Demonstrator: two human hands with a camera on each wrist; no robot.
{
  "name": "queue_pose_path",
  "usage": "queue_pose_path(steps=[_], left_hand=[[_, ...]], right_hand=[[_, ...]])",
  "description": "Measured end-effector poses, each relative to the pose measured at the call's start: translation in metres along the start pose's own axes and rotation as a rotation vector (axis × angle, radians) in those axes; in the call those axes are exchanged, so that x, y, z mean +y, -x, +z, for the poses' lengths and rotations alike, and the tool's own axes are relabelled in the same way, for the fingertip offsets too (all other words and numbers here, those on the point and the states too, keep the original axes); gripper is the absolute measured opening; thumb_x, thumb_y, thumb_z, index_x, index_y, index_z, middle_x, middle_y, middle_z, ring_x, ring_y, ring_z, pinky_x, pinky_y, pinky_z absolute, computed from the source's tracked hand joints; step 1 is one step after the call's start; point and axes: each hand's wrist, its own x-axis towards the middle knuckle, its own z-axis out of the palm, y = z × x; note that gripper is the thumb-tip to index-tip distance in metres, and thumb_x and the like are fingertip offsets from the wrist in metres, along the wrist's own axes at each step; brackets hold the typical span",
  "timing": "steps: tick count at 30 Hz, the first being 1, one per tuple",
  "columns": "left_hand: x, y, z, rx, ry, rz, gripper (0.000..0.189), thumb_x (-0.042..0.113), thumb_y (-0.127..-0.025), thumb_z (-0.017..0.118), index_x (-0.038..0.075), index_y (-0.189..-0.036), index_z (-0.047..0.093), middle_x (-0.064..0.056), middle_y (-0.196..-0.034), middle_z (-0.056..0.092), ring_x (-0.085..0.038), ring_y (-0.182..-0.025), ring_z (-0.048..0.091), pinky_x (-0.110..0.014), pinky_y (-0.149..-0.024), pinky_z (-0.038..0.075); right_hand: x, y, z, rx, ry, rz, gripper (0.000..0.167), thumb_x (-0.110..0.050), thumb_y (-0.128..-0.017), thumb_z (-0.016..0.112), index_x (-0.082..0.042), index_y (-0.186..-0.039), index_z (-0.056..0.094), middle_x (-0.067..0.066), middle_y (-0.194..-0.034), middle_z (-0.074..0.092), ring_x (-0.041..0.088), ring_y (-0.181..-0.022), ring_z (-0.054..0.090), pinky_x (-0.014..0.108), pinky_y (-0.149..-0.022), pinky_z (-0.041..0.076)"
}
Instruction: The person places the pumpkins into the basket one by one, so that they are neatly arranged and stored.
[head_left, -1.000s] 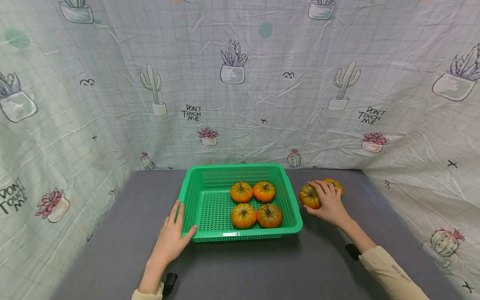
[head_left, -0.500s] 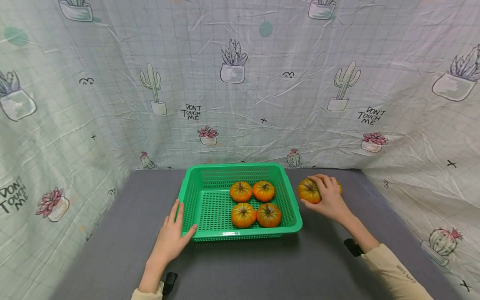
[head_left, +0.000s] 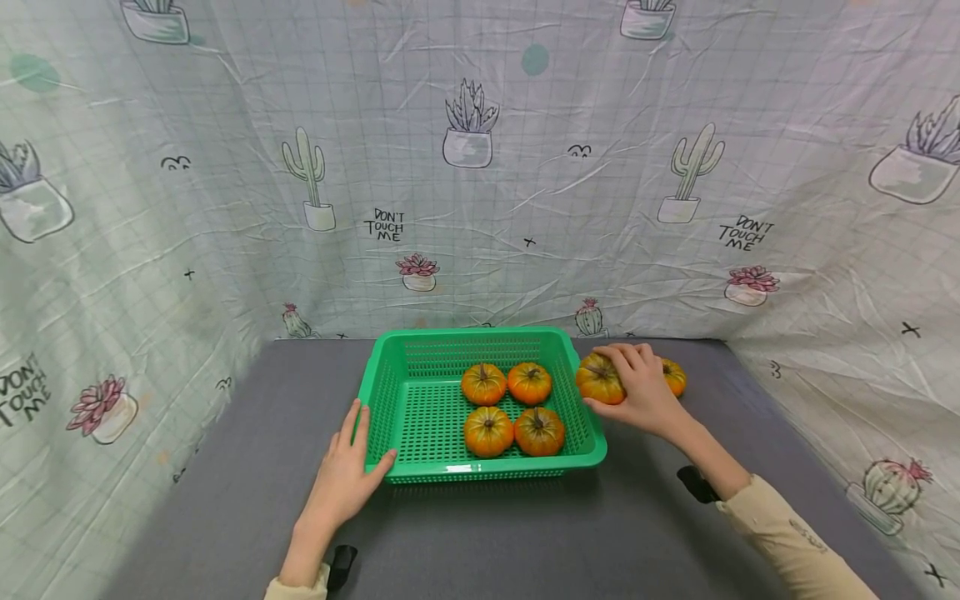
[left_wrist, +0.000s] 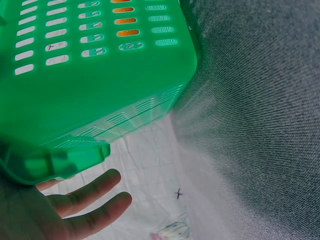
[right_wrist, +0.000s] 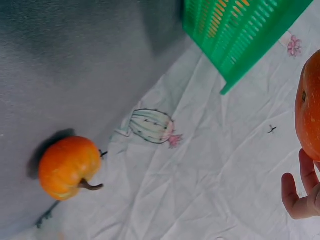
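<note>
My right hand [head_left: 643, 392] grips an orange pumpkin [head_left: 600, 379] at the right rim of a green plastic basket [head_left: 480, 473]. The right wrist view shows that pumpkin [right_wrist: 309, 110] raised off the table, its underside visible, with some fingers [right_wrist: 300, 200] beside it. Several small pumpkins [head_left: 488, 432] sit in the right half of the basket. My left hand [head_left: 341, 475] rests on the basket's left rim with its fingers straight. In the left wrist view, fingers [left_wrist: 97, 215] extend past the rim, and the basket's side wall [left_wrist: 100, 85] fills the upper left.
Another pumpkin [head_left: 673, 377] lies on the grey tabletop [head_left: 480, 542] behind my right hand, partly hidden in the head view. The right wrist view shows this pumpkin [right_wrist: 69, 167] with its stem. A cloth printed with cacti [head_left: 480, 208] hangs around the table's back and sides.
My right hand has lifted the pumpkin and carried it left to the basket's rim, exposing more of the pumpkin behind it. The left hand has stayed in place.
</note>
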Motion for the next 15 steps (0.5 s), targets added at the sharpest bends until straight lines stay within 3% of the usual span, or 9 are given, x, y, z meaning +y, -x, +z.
queue_pose_path(steps=[15], left_hand=[[0.001,0.000,-0.001,-0.010,0.009,-0.011,0.079,0.038,-0.085,0.057,-0.001,-0.141,0.019,-0.020,-0.148,0.013,-0.043,-0.115,0.039,-0.056,-0.080,0.038]], right_hand=[[-0.018,-0.017,0.001,-0.007,-0.004,-0.092,0.069,-0.046,-0.064,0.073,-0.009,-0.118,0.052,0.010,-0.109,0.052,0.023,-0.088,0.037,0.038,-0.069,0.025]])
